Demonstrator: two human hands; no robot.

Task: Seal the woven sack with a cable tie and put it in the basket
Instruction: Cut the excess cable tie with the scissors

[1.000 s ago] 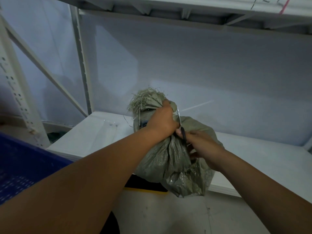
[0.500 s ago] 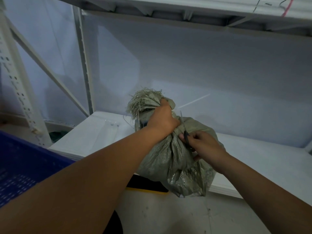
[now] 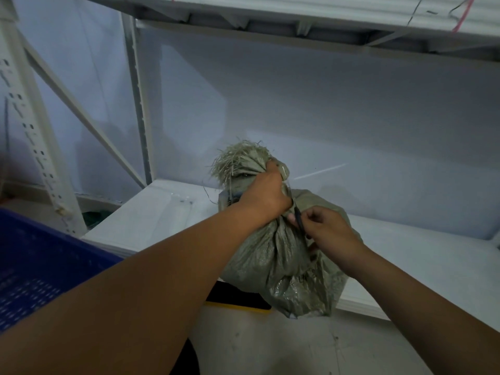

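Sack status: grey-green woven plastic sack [image 3: 276, 255] sits at the front edge of the white shelf board [image 3: 422, 255], with its lower part hanging over that edge. Neck is bunched, and the frayed open end [image 3: 238, 158] sticks up and to the left above the grip.

Left hand [image 3: 266, 194] is fisted tight around the gathered neck, fingers wrapped closed on the fabric. Forearm comes in from lower left.

Right hand [image 3: 328, 230] is just beside the left, below and to the right of it, touching the sack at the neck. Thumb and fingertips are pinched together on the thin dark cable tie [image 3: 297, 217], which runs along the neck between the two hands. Cannot tell whether the tie is looped fully around the neck or locked; most of it is hidden by the hands. A thin pale strip [image 3: 320, 171] angles up to the right past the left hand; cannot tell whether it is the tie's tail or something lying on the shelf.

Blue perforated plastic basket [image 3: 40, 266] is at the left edge of the view, well apart from the sack and lower than the shelf board. White metal rack upright [image 3: 138, 101] and diagonal brace [image 3: 81, 109] stand behind it.
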